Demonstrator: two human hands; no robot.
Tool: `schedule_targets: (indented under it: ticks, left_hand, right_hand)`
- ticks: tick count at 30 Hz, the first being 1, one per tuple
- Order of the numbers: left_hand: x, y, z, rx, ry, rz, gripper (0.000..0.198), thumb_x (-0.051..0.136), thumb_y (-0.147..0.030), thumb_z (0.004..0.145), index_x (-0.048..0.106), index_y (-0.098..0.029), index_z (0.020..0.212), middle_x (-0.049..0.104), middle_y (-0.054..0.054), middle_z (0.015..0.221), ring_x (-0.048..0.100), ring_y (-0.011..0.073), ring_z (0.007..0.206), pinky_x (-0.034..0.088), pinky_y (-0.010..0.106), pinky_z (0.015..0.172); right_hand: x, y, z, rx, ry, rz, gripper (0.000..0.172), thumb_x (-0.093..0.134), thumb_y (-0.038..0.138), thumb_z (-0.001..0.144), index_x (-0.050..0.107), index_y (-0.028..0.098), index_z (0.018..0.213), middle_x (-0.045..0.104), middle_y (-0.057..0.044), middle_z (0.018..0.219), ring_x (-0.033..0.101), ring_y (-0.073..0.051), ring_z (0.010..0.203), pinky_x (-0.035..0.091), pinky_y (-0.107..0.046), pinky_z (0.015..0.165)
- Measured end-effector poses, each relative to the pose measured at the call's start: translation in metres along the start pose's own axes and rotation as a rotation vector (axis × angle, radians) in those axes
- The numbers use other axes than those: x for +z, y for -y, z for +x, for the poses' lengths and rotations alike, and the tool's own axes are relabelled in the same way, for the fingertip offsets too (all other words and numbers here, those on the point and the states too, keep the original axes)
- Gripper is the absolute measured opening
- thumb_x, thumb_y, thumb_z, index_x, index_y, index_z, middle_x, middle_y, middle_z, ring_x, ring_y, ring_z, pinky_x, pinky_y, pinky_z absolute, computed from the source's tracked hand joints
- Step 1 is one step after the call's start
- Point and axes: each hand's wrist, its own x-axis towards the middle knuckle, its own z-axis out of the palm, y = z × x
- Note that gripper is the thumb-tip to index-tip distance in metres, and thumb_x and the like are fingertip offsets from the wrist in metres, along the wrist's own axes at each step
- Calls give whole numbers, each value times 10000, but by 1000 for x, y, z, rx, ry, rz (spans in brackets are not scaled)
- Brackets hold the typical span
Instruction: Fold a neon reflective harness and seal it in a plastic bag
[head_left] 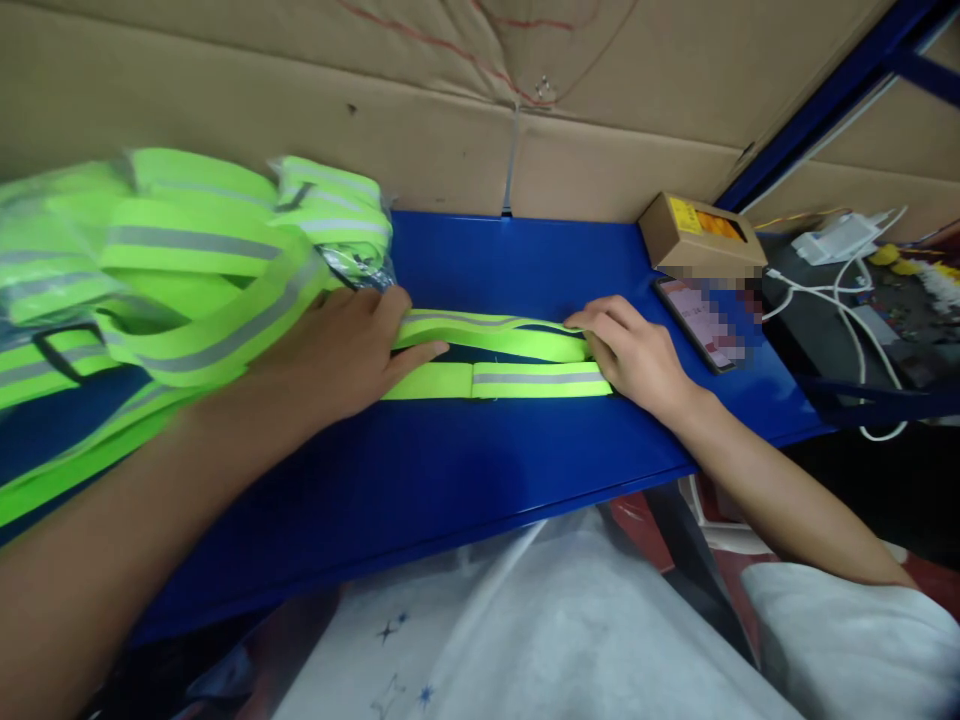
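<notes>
Cardboard [637, 165] backs the blue table [480, 465] in the head view; strap [540, 379] at centre, probably light, limp, best pinched at its folded ends; left hand [360, 335] at nine o'clock half-curled over it, grip hidden; right hand [637, 350] at three o'clock pinching its end

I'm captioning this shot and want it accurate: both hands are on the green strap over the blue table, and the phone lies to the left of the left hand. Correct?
Not quite: the head view shows the phone to the right of the right hand. The rest stands.
</notes>
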Motion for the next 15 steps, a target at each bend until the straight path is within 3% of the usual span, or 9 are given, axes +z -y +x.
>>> schedule_targets:
  ticks: [5,9,13,15]
  left_hand:
    - [14,6,0,22,-67,-58,624,403,-709,980,604,-138,1133,660,194,1039,647,409,1071,497,507,953]
    - [18,2,-1,43,-113,-95,615,417,-682,986,605,-122,1158,645,213,1116,617,418,1151,483,515,1014]
    - [18,-1,-2,63,-136,-126,614,407,-672,995,608,-122,1181,640,209,1145,600,411,1193,466,522,1052]
    - [18,-1,-2,67,-139,-136,626,391,-671,1001,609,-120,1201,636,209,1161,597,407,1196,463,525,1054]
  right_hand:
    - [-5,-10,-8,-119,95,-3,381,423,188,1069,706,265,1312,663,-101,1274,694,-189,1018,553,-305,787]
    - [-10,-16,-12,-175,190,39,400,502,374,1082,643,261,1440,632,-142,1347,634,-263,1215,495,-405,946]
    - [-18,-14,-13,-153,305,59,465,432,397,1105,524,304,1551,627,-118,1435,594,-277,1202,440,-444,968]
    - [-22,-11,-15,-95,367,104,536,375,416,1116,356,330,1644,605,-105,1495,569,-289,1199,431,-470,979]
